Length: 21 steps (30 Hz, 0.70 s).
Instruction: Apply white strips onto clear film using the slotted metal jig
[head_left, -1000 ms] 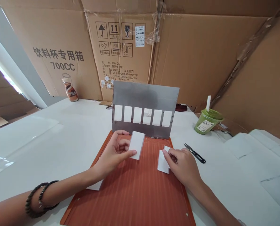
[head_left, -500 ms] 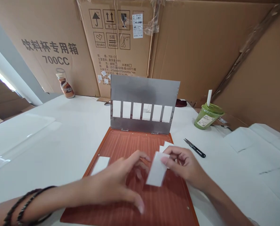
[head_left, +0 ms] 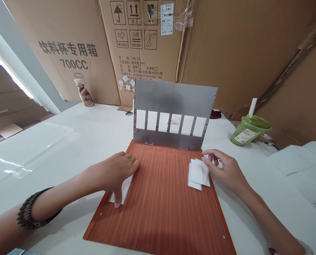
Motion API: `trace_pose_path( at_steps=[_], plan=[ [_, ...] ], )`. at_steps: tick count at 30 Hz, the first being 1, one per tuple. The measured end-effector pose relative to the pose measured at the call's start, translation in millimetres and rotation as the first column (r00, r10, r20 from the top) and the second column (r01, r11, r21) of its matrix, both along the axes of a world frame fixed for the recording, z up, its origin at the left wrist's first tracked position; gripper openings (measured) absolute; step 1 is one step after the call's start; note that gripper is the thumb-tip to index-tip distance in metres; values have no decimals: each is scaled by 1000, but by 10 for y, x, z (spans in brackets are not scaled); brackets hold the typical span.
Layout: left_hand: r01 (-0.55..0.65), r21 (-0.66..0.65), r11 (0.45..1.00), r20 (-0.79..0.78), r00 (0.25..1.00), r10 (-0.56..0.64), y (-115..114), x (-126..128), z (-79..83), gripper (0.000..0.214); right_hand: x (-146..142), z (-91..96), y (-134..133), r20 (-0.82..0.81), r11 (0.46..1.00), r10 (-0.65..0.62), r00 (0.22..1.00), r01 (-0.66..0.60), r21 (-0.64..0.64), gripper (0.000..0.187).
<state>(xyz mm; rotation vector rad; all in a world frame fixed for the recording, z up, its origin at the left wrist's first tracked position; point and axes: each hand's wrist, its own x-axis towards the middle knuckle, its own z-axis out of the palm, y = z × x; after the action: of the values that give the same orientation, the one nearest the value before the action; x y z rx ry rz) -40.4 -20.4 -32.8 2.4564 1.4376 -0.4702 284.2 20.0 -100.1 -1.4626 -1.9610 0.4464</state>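
Note:
My left hand (head_left: 118, 171) lies over a white card (head_left: 126, 187) at the left side of the red-brown striped board (head_left: 158, 198). Its thumb is at the card's near end and its fingers bend over the far end, so the hand covers most of the card. At the board's right side, several white cards (head_left: 199, 173) lie in a loose, overlapping pile. By the pile's upper right corner is my right hand (head_left: 224, 168), thumb and index finger slightly apart, with no card lifted between them. A grey metal plate (head_left: 175, 97) with a row of rectangular windows stands hinged upright at the board's far edge.
A green drink cup (head_left: 249, 131) with a straw stands at the right, and a small bottle (head_left: 84, 90) at the far left. Large cardboard boxes (head_left: 144, 67) wall off the back of the white table (head_left: 94, 124). White sheets (head_left: 303, 173) lie at the right.
The card that my right hand held up over the board is no longer there. My left hand has moved left onto the card there; my right has moved back to the pile. The view has shifted.

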Motion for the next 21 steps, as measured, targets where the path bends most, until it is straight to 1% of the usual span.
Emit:
trace_pose_path(
  at_steps=[1, 3, 5, 6, 7, 9, 10, 11, 13, 15, 17, 19, 21],
  plan=[
    [-5, -26, 1000, 47, 999, 6, 41, -30, 4, 64, 1, 6, -4, 3, 1000, 4, 1000, -4, 10, 29],
    [-18, -123, 992, 192, 981, 42, 157, -89, 1, 54, 6, 9, -5, 17, 999, 25, 1000, -26, 31, 28],
    [-30, -221, 975, 384, 916, 115, 302, -126, -31, 40, 10, -2, -1, 26, 998, 46, 999, -47, 42, 28],
    [-36, -252, 967, 489, 858, 159, 373, -131, -60, 35, 12, -10, 2, 28, 998, 52, 998, -53, 43, 27],
    [-48, -270, 962, 594, 777, 205, 436, -128, -96, 33, 12, -19, 5, 30, 998, 57, 998, -58, 40, 27],
    [-97, -299, 949, 758, 580, 298, 516, -95, -174, 41, 11, -36, 7, 40, 997, 68, 997, -69, 32, 28],
    [-137, -319, 938, 798, 495, 343, 530, -70, -209, 48, 9, -41, 6, 45, 997, 72, 996, -74, 32, 28],
    [-184, -338, 923, 817, 430, 385, 528, -42, -238, 55, 5, -45, 2, 47, 996, 75, 996, -77, 34, 28],
    [-256, -383, 888, 820, 350, 454, 487, 19, -276, 61, -8, -45, -9, 43, 996, 79, 996, -81, 32, 28],
    [-245, -449, 859, 818, 275, 506, 427, 74, -290, 57, -26, -39, -25, 38, 996, 86, 996, -87, 27, 27],
    [-195, -511, 837, 814, 205, 544, 375, 115, -295, 52, -45, -31, -39, 43, 994, 101, 994, -102, 25, 25],
    [-176, -534, 827, 810, 175, 560, 344, 137, -300, 50, -56, -23, -47, 55, 993, 117, 992, -118, 28, 24],
    [-199, -527, 826, 808, 184, 560, 330, 143, -304, 51, -58, -15, -49, 72, 991, 130, 989, -132, 28, 24]
  ],
)
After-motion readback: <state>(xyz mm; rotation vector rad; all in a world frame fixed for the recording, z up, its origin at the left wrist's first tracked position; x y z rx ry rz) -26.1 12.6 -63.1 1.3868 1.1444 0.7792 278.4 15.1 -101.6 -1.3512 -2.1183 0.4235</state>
